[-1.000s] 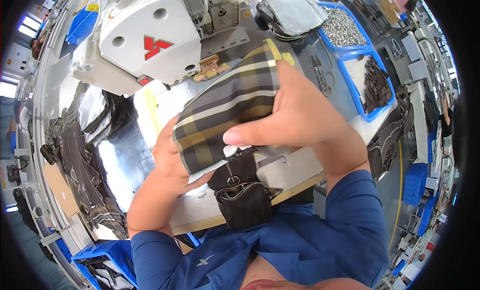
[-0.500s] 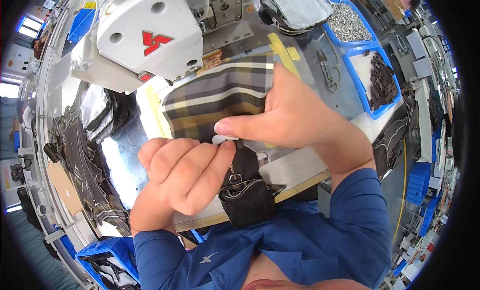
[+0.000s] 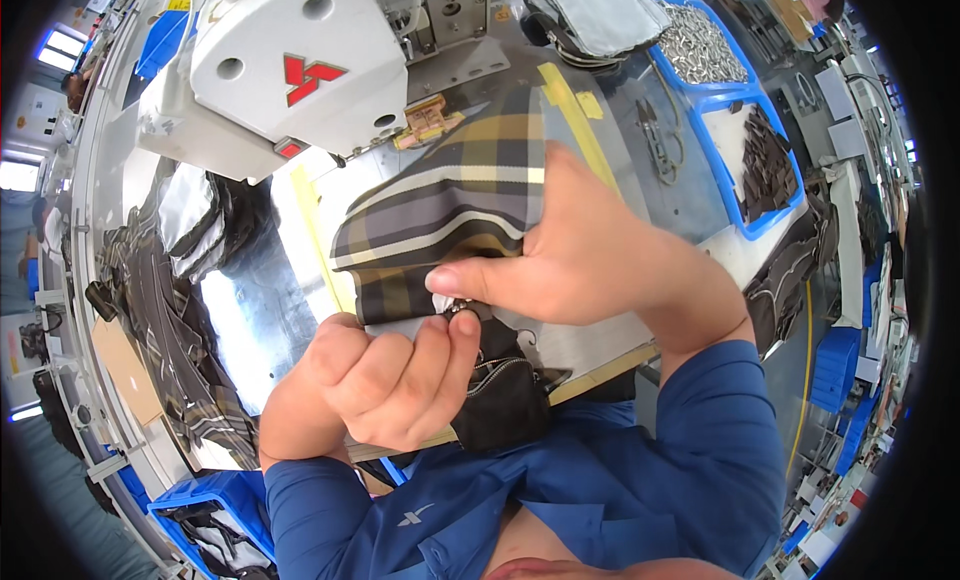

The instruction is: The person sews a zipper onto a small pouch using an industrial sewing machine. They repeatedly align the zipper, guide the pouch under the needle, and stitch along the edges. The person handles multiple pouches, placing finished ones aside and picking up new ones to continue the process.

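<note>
A plaid fabric piece in black, grey, olive and white lies bunched in front of me, below the sewing machine. My right hand grips its right side, the thumb on top and the other fingers mostly hidden beneath. With curled fingers, my left hand pinches the near edge of the fabric. Between the thumb and the left fingertips sits a small metal fitting with a whitish bit beside it, partly covered. A black zippered pouch hangs over the table's front edge, just below the hands.
A white sewing machine stands at the far left. Blue trays hold metal hooks and dark strips at right. Thread snips lie beside them. Plaid pieces and a silver-lined bag are at left.
The fabric has shifted toward me, and more of its far part shows. My left hand has lowered slightly and moved right. The small metal fitting now shows at the fingertips.
</note>
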### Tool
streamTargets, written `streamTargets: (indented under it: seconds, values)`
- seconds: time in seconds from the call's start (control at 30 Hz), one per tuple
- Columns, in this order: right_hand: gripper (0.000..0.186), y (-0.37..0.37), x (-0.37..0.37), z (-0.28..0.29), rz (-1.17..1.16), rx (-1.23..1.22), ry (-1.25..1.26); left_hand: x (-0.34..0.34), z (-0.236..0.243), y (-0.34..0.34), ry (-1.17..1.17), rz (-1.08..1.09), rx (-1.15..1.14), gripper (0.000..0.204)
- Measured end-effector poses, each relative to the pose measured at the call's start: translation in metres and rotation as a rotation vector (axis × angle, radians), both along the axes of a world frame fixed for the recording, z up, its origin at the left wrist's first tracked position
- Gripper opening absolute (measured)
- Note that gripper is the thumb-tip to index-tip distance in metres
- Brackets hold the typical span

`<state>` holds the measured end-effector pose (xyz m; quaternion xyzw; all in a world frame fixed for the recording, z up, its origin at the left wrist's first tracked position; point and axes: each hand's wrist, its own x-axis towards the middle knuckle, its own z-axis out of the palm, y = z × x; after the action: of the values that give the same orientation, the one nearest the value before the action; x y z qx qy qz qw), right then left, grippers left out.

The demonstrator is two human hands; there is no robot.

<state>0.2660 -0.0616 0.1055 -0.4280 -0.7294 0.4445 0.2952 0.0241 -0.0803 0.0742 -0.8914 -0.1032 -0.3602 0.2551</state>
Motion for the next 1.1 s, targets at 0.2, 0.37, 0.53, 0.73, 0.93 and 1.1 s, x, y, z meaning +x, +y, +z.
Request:
streamTargets:
  seconds: [0.2, 0.37, 0.53, 0.73, 0.93, 1.1]
  values:
    - [0.047, 0.001, -0.010, -0.004, 0.003, -0.199, 0.362, -0.002, -0.007, -0.005, -0.091, -0.053, -0.099, 0.018]
    - [0.064, -0.003, -0.012, -0.002, -0.105, -0.270, 0.524, 0.005, 0.010, 0.004, -0.121, -0.112, -0.293, 0.022]
    - [0.084, -0.014, 0.002, 0.021, -0.104, -0.140, 0.329, -0.006, 0.022, 0.005, -0.148, -0.017, -0.360, 0.021]
    - [0.037, -0.009, 0.001, 0.004, -0.077, 0.446, 0.026, -0.008, 0.026, -0.003, -0.159, -0.045, -0.418, 0.021]
    - [0.023, -0.007, -0.005, 0.014, -0.141, 1.066, -0.216, -0.004, 0.025, -0.003, -0.190, -0.139, -0.452, 0.018]
    - [0.019, -0.005, -0.005, 0.000, 0.031, 1.219, -0.126, -0.001, 0.014, 0.004, -0.195, -0.269, -0.353, 0.016]
